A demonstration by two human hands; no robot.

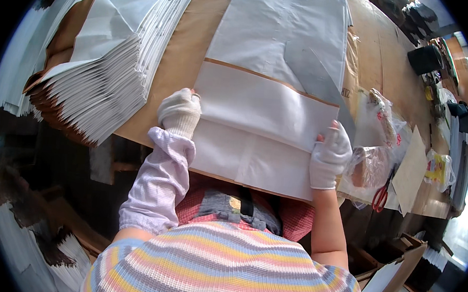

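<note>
A large white paper sack (pixel 268 124) with a brown edge lies in front of me, its near part folded into a flap. My left hand (pixel 181 108), in a white knit glove, is closed at the flap's left edge. At the right edge, my right hand (pixel 331 155) grips the paper between thumb and fingers; its glove leaves the fingertips bare. Beyond the flap, more white sack material (pixel 277 27) stretches away from me. A grey translucent piece (pixel 315 70) lies over it near the right side. What is under my palms is hidden.
Left, a thick stack of folded white sacks (pixel 94 84) with brown linings overhangs the table edge. On the brown-covered table (pixel 379 53) at right are plastic-wrapped items (pixel 371 166), red-handled scissors (pixel 380 198), a beige card (pixel 409 172) and a dark container (pixel 425 60). Cardboard boxes (pixel 386 260) stand below right.
</note>
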